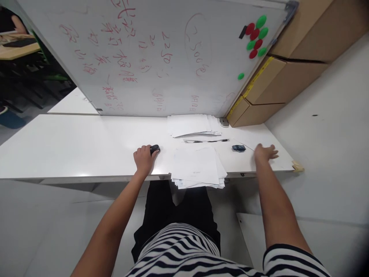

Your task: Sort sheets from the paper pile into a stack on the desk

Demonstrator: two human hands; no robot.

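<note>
My left hand [145, 158] is closed around a small black object [155, 149] with a rounded end, which rests on the table left of the papers. Most of that object is hidden by my fingers. To the right, my right hand [265, 152] is slightly blurred above the tabletop, its fingers apart. A thin line, perhaps a paper edge, runs towards it. Between this hand and the papers lies a small dark blue object [238, 148]. A loose stack of white sheets [196, 165] overhangs the table's front edge, and a black-and-clear pen [206, 141] lies behind it.
Another pile of papers [190, 125] lies against the whiteboard [138, 69], which has red writing and round magnets. Cardboard boxes [259, 111] are stacked at the right beside the wall. A grey mouse-like object [224, 122] sits near them on the white table [72, 146].
</note>
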